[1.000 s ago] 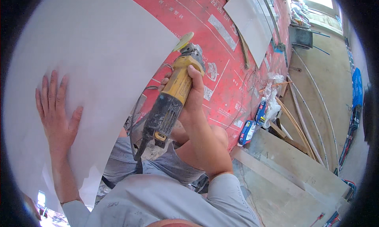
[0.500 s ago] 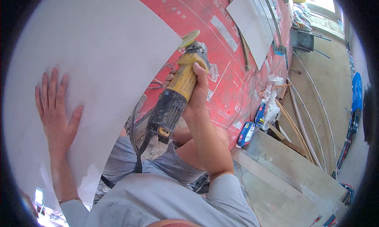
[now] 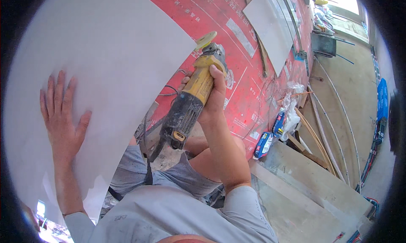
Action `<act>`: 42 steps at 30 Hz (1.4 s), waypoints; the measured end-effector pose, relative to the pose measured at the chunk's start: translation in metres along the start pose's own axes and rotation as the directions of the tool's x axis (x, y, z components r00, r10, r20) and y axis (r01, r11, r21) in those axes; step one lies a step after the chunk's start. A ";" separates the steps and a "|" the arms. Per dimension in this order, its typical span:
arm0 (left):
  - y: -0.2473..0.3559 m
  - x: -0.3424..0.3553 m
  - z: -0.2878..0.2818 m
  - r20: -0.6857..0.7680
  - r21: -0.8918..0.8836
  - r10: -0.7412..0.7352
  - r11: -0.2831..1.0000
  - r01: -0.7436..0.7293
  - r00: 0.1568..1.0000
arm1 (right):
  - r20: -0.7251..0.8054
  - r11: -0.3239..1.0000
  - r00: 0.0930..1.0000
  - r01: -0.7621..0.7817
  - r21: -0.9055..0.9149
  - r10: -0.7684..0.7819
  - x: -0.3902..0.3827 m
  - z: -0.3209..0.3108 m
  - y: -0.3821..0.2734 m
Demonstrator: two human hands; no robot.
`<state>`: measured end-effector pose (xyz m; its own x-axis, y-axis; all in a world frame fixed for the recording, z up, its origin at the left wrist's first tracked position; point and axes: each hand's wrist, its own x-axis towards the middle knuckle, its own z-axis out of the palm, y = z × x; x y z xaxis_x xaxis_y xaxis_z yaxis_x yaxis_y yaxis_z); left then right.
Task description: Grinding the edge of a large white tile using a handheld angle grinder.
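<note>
My right hand [image 3: 216, 93] is wrapped round the body of a yellow and black angle grinder [image 3: 193, 95]. At the grinder's far end a pale yellow disc [image 3: 206, 40] stands tilted beside the corner of a large white glossy slab [image 3: 110, 44]; whether it touches the edge I cannot tell. Flat on the slab lies my left hand [image 3: 65, 122], fingers spread and holding nothing. The grinder's black cord [image 3: 149, 173] hangs down from its rear end toward my lap.
Red printed sheeting [image 3: 237, 103] covers the floor ahead. Another white slab [image 3: 268, 27] lies at the far right. Blue packets [image 3: 264, 144], clear plastic wrap [image 3: 290, 116] and wood strips [image 3: 315, 135] lie to the right. A dark bucket [image 3: 324, 44] stands farther back.
The grinder in my right hand has shifted slightly to the right and up along the slab's corner. My left hand stays flat on the slab, a little to the right in the picture.
</note>
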<state>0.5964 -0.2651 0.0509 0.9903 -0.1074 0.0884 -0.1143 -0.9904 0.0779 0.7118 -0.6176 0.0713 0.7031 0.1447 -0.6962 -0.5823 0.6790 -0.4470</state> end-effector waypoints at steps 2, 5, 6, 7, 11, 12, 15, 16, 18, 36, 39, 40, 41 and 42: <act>0.000 0.000 0.000 -0.002 -0.004 -0.001 1.000 0.001 1.000 | 0.040 1.000 0.999 -0.007 -0.026 0.008 -0.002 -0.001 0.001; 0.000 0.001 -0.001 0.002 -0.003 0.003 1.000 -0.003 1.000 | 0.022 0.999 0.999 -0.042 -0.020 0.043 -0.008 -0.001 0.004; 0.000 0.002 -0.002 0.000 -0.019 0.004 1.000 -0.004 1.000 | -0.038 0.999 0.998 -0.041 -0.028 0.040 -0.011 0.000 0.006; 0.000 0.002 -0.002 -0.005 -0.022 -0.007 1.000 0.007 1.000 | -0.038 0.998 0.998 -0.058 -0.040 0.057 -0.014 0.000 0.009; -0.001 0.008 -0.005 0.014 0.026 0.012 1.000 -0.012 1.000 | -0.087 0.996 0.992 -0.090 -0.019 0.088 -0.025 0.003 0.021; -0.001 0.009 -0.006 0.022 0.024 0.011 1.000 -0.011 1.000 | -0.123 0.996 0.989 -0.082 -0.022 0.078 -0.027 0.003 0.023; 0.000 0.008 -0.006 0.031 0.028 0.007 1.000 -0.008 0.999 | -0.131 0.996 0.989 -0.075 -0.046 0.069 -0.027 0.001 0.024; 0.000 0.007 -0.006 0.054 0.060 -0.017 0.998 0.014 0.998 | -0.117 0.996 0.990 -0.078 -0.041 0.072 -0.026 0.001 0.023; 0.001 0.005 -0.005 0.034 0.016 -0.009 1.000 0.008 0.999 | -0.098 0.996 0.992 -0.081 -0.043 0.076 -0.020 -0.001 0.019; 0.003 0.000 -0.002 0.035 -0.003 -0.028 1.000 0.028 0.999 | -0.013 0.997 0.999 0.045 -0.067 -0.046 0.006 -0.005 -0.001; 0.003 0.002 -0.003 0.028 -0.029 -0.028 0.999 0.029 0.999 | -0.008 0.992 0.999 0.040 -0.123 -0.042 0.005 -0.007 -0.001; 0.003 0.003 -0.003 0.039 0.010 -0.047 0.999 0.047 0.998 | -0.024 0.994 0.999 0.039 -0.106 -0.042 0.003 -0.007 0.000; 0.003 0.004 -0.004 0.023 -0.032 -0.025 0.999 0.025 0.999 | 0.033 0.997 0.999 0.038 -0.072 -0.035 0.001 -0.007 0.001; 0.003 0.004 -0.004 0.037 -0.027 -0.028 0.999 0.029 0.999 | -0.041 0.995 0.998 0.039 -0.089 -0.043 -0.001 -0.008 0.003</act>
<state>0.5998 -0.2677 0.0557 0.9953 -0.0830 0.0491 -0.0879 -0.9904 0.1069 0.7060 -0.6214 0.0665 0.7102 0.0862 -0.6987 -0.5885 0.6174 -0.5220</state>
